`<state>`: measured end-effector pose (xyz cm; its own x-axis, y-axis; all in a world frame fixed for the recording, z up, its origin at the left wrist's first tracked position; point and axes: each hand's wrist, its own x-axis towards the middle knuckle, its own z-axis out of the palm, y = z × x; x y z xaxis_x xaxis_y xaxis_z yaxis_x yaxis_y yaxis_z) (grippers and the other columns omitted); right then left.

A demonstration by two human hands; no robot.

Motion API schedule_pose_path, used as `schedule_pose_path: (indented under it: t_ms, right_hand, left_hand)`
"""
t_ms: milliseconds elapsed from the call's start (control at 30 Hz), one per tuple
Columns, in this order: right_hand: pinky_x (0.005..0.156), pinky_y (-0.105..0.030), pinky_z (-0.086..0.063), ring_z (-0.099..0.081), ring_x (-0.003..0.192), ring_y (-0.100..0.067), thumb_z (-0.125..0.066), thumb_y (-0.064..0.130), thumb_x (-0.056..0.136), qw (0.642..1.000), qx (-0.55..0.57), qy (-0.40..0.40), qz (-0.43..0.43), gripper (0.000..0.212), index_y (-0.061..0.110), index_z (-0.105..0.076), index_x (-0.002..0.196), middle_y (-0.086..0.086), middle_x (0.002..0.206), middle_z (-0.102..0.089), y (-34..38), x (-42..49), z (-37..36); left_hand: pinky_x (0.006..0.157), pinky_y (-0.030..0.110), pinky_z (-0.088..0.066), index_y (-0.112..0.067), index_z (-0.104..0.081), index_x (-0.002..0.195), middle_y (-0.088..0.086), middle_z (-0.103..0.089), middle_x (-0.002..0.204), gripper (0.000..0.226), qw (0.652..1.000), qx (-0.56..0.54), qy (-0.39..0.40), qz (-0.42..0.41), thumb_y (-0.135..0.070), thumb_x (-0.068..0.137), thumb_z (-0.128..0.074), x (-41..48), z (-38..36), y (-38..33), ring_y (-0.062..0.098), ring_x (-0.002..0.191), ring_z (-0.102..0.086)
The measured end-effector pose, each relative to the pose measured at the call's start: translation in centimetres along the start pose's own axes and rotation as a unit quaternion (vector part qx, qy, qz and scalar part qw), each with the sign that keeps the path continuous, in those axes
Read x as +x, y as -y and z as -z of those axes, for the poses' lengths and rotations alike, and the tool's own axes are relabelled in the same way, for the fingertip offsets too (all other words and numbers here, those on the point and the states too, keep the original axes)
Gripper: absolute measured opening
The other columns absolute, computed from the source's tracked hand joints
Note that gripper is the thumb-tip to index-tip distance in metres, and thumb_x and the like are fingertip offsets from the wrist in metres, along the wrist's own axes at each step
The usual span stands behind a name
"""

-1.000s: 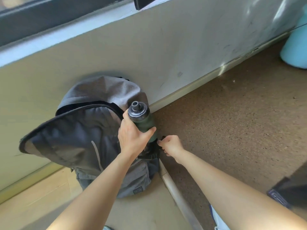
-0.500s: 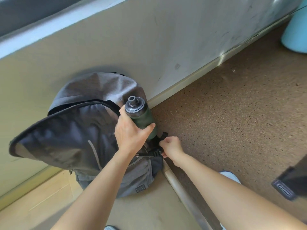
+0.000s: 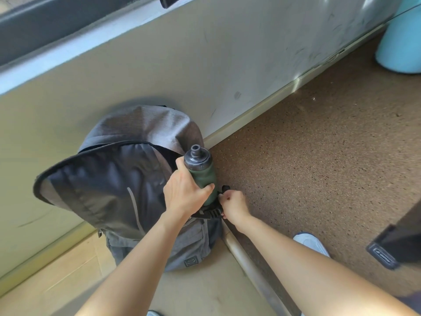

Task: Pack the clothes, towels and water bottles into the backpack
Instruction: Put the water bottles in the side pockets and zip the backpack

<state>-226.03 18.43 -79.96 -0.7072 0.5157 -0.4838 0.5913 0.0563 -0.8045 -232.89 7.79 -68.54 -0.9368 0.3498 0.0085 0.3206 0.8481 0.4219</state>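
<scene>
Head view, looking down at a stretch of floor by a wall. Upright against the pale scuffed wall (image 3: 159, 71): grey fabric backpack (image 3: 109, 195), main compartment unzipped, big front flap with dark lining hanging open toward the camera. At the backpack's right side, dark green water bottle with black spouted cap (image 3: 201, 169), upright with a slight tilt, cap about level with the zip opening, lower end hidden behind the hand and black webbing; whether already seated in a side pocket, cannot tell. Left hand (image 3: 184, 195) wrapped round the bottle's green body, thumb laid across the front, fingers curled round the far side and mostly hidden. Right hand (image 3: 234, 205) just beside it, low at the bottle's base, fingers curled and pinching a black strap (image 3: 209, 212) on the backpack's side. Under the backpack, pale wooden floor (image 3: 57, 281); to the right, beyond a silver threshold strip (image 3: 250, 265), brown speckled floor (image 3: 319, 167). Light blue rounded object (image 3: 401, 42) at the top right edge, by the wall. White shoe toe (image 3: 312, 244) below the right forearm. Dark boxy item (image 3: 396, 245) cut off at the right edge.
</scene>
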Motion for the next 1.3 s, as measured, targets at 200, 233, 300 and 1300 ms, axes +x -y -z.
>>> schedule_pose_path:
  t_ms: [200, 233, 300, 1300]
  right_hand:
    - [0.064, -0.037, -0.039, -0.050, 0.073, -0.028, -0.058, 0.023, 0.097, 0.998, -0.045, -0.045, 0.026, 0.045, 0.020, -0.043, 0.055, -0.012, 0.071, -0.052, 0.6, -0.7, 0.0]
    - [0.065, -0.039, -0.040, -0.053, 0.074, -0.031, -0.057, 0.024, 0.097, 0.998, -0.046, -0.042, 0.028, 0.043, 0.019, -0.044, 0.057, -0.014, 0.073, -0.055, 0.6, -0.7, 0.0]
    - [0.067, -0.042, -0.043, -0.060, 0.081, -0.038, -0.055, 0.024, 0.098, 0.997, -0.056, -0.032, 0.038, 0.037, 0.016, -0.047, 0.063, -0.020, 0.079, -0.062, 0.6, -0.9, 0.0]
    - [0.092, -0.046, -0.059, -0.071, 0.104, -0.020, -0.092, 0.033, 0.068, 0.965, 0.247, 0.082, 0.027, 0.051, 0.029, -0.069, 0.113, 0.003, 0.109, -0.075, 6.1, 1.1, 4.4]
  left_hand:
    - [0.083, 0.041, -0.051, -0.022, -0.039, 0.126, -0.004, -0.065, 0.106, 0.082, 0.996, 0.020, 0.088, -0.007, -0.051, 0.065, -0.086, 1.8, 0.5, 0.5, 0.031, 0.108, -0.066]
    - [0.085, 0.041, -0.051, -0.022, -0.039, 0.127, -0.003, -0.066, 0.110, 0.083, 0.995, 0.018, 0.095, -0.003, -0.051, 0.066, -0.086, 2.0, 0.6, 0.6, 0.031, 0.110, -0.065]
    - [0.082, 0.039, -0.049, -0.023, -0.037, 0.128, -0.003, -0.066, 0.114, 0.082, 0.996, 0.020, 0.090, -0.011, -0.050, 0.067, -0.085, 1.7, 0.1, 0.6, 0.029, 0.111, -0.064]
    - [0.090, 0.036, -0.056, -0.028, -0.074, 0.098, -0.014, -0.075, 0.102, 0.033, 0.971, -0.234, 0.002, -0.039, 0.001, 0.095, -0.059, 2.9, -0.2, 2.6, 0.004, 0.096, -0.068]
